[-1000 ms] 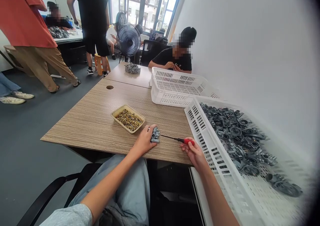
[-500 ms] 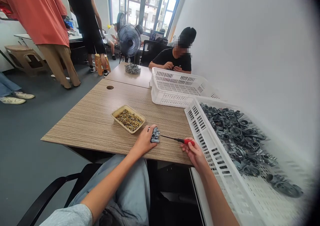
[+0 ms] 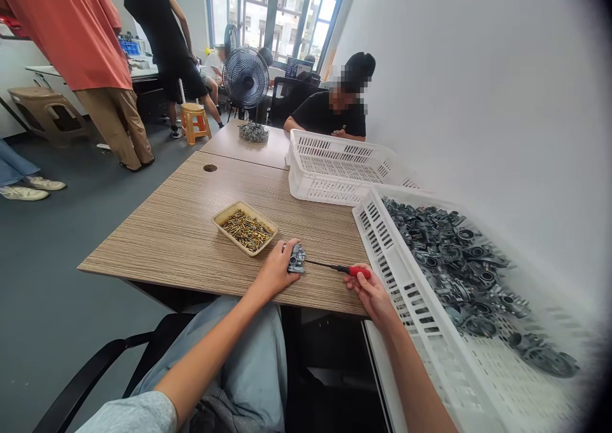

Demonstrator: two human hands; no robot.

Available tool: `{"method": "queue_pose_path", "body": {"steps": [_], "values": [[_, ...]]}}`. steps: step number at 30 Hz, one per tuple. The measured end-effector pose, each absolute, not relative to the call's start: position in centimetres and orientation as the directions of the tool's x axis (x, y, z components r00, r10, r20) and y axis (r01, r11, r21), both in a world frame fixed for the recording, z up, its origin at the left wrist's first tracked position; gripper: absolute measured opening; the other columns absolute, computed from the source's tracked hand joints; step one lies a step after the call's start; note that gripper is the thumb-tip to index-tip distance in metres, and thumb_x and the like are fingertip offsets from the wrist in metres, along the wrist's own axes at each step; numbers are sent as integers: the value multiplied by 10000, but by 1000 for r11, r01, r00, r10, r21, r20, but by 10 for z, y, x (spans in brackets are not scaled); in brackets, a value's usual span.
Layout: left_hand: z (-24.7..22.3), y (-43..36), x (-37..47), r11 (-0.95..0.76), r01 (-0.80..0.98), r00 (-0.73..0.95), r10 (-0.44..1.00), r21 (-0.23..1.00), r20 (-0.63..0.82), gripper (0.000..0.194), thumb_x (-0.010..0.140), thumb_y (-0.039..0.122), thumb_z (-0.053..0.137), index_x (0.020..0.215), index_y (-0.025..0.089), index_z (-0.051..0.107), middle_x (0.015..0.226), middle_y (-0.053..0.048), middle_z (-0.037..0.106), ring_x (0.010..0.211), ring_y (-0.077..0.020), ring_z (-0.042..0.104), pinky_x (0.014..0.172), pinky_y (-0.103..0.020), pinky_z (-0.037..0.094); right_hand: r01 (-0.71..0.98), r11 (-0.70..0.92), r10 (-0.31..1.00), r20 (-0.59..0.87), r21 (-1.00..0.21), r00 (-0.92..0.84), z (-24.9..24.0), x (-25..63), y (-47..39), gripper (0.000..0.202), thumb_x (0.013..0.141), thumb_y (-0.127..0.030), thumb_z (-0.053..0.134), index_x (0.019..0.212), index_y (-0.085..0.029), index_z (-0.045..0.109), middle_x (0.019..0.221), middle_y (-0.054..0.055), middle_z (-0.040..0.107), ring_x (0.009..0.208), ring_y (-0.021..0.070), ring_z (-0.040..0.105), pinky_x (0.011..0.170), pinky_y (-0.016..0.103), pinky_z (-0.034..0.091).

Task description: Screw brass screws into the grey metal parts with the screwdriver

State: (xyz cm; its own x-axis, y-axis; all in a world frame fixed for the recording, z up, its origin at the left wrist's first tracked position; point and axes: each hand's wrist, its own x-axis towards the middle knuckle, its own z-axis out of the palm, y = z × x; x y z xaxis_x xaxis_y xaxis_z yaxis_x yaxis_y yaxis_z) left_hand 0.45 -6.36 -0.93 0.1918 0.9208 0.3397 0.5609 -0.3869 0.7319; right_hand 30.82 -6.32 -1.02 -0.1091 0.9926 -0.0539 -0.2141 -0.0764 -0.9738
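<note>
My left hand (image 3: 276,269) is closed around a grey metal carburetor body (image 3: 296,258) near the front edge of the table. In my right hand (image 3: 370,287) is a screwdriver (image 3: 356,271) with a red and black handle, gripped by thumb and fingers. Its thin dark shaft points left, and the tip meets the right side of the carburetor body; the exact contact point is too small to make out. Just beyond my left hand sits a cream tray (image 3: 217,224) full of small brass-coloured parts (image 3: 246,229).
A white crate (image 3: 406,286) heaped with grey metal castings (image 3: 449,248) stands to the right. Behind it is another white crate (image 3: 325,190). A pile of small metal parts (image 3: 254,132) lies farther back, near a seated person (image 3: 329,111). A fan (image 3: 246,78) stands beyond.
My hands, the carburetor body and the screwdriver hold nearly the same place, the handle a touch farther left. In the background, the standing person in black has shifted a leg.
</note>
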Motion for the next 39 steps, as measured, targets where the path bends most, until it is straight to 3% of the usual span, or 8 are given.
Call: {"method": "queue_pose_path", "body": {"steps": [8, 39], "values": [[-8, -64, 4, -392, 566, 196, 919, 725, 343, 865, 722, 122, 715, 1499, 282, 369, 1298, -87, 514, 1201, -263, 560, 1082, -418, 485, -197, -70, 994, -52, -978, -97, -7, 306, -64, 348, 805, -488, 859, 1031, -271, 707, 956, 48, 708, 846, 229, 675, 714, 350, 544], [-7, -63, 4, -398, 579, 202, 915, 711, 349, 863, 718, 113, 708, 1494, 274, 366, 1293, -87, 516, 1203, -271, 555, 1077, -425, 484, -217, -73, 994, -53, -973, -97, -8, 307, -63, 335, 805, -484, 860, 1017, -273, 709, 931, 42, 718, 817, 216, 666, 713, 344, 531]]}}
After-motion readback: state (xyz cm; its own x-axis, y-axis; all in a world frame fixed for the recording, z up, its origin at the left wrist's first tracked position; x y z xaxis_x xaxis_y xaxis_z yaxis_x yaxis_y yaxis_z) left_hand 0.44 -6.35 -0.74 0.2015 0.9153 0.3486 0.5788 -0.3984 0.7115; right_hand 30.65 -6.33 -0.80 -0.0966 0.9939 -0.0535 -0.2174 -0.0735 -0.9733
